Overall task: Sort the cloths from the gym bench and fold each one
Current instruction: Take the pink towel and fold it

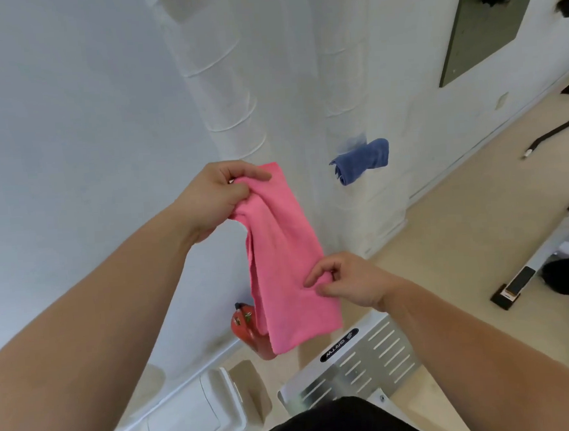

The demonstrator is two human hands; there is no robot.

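Note:
A pink cloth [287,269] hangs in the air in front of me, folded lengthwise into a long strip. My left hand [214,200] grips its top end, with fingers and thumb curled round the bunched fabric. My right hand [345,281] pinches the strip's right edge lower down, between thumb and forefinger. A blue cloth [363,161] hangs bunched on the white wrapped pipes [234,94] against the wall, to the right of and beyond the pink cloth. The black bench pad [338,427] shows at the bottom edge.
A red object [247,329] stands on the floor by the wall, partly behind the pink cloth. A white lidded bin [193,420] sits at the lower left. A slotted metal frame [361,364] lies below my hands. Equipment legs [517,286] stand on the beige floor at right.

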